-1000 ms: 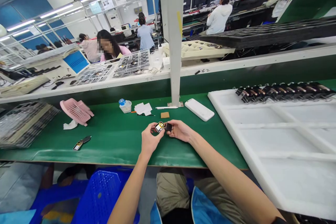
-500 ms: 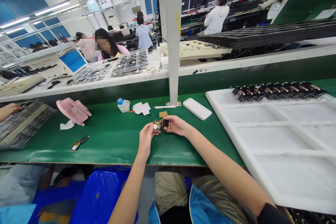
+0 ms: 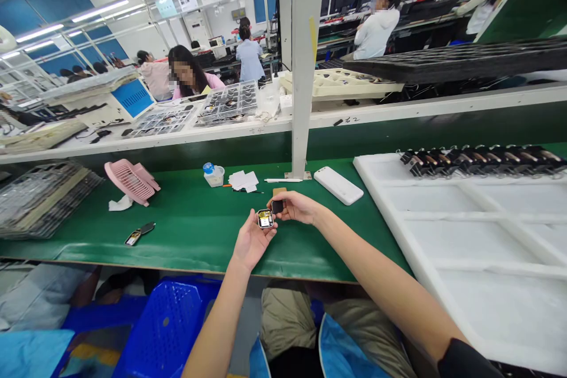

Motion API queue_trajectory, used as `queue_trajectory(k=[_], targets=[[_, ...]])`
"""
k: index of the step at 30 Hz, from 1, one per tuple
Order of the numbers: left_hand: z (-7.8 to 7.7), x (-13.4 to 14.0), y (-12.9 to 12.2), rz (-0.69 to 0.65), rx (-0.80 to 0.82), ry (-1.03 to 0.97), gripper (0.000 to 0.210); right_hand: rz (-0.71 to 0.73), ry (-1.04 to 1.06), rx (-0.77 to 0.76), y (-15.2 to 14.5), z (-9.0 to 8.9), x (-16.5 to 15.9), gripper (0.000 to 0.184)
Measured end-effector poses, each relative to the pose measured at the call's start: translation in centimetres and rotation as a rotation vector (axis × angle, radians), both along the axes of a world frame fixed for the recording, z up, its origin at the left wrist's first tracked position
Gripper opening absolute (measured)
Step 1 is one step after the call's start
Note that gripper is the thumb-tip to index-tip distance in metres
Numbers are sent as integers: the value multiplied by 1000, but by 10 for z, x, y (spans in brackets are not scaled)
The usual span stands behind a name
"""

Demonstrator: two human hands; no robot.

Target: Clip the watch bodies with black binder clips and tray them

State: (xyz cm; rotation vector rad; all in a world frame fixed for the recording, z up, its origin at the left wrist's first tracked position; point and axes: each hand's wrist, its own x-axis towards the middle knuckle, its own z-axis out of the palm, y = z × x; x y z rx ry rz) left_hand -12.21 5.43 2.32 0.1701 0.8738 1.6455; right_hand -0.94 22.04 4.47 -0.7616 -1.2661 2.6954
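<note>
My left hand (image 3: 254,242) holds an opened smartwatch case (image 3: 265,219), its silver rim and the yellow and white parts inside facing up. Between the fingers of my right hand (image 3: 297,208) is a black square watch screen (image 3: 277,207), just above and right of the case. The two parts are side by side; whether a cable joins them I cannot make out. Behind my right hand a small tan block (image 3: 279,191) lies partly hidden. Another opened watch (image 3: 133,237) with its dark cover folded out lies on the green mat (image 3: 190,236) to the left.
Along the back are a pink fan (image 3: 130,180), a tub with a blue cap (image 3: 213,175), white paper pieces (image 3: 243,181), a white pen (image 3: 283,180) and a white power bank (image 3: 338,185). A white foam tray (image 3: 425,242) bearing black clipped parts stands right, stacked trays (image 3: 44,198) left.
My left hand has turned palm up, so the watch case now lies flatter with its inside showing. The co-worker's hand at the left trays is gone. The view has shifted slightly.
</note>
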Motion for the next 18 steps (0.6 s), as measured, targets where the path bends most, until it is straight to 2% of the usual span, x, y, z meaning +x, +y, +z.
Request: queue_trajectory(k=[8,13,18], targets=[[-8,1,-9,-19,75,55,44,29,30,16,-2,-3,2,21],[-9,0,-10,-5,52,29,42,31,70,45,-2,-3,4,21],[-9,1,-10,-14,46,55,35,57,152,123,-1,5,14,19]])
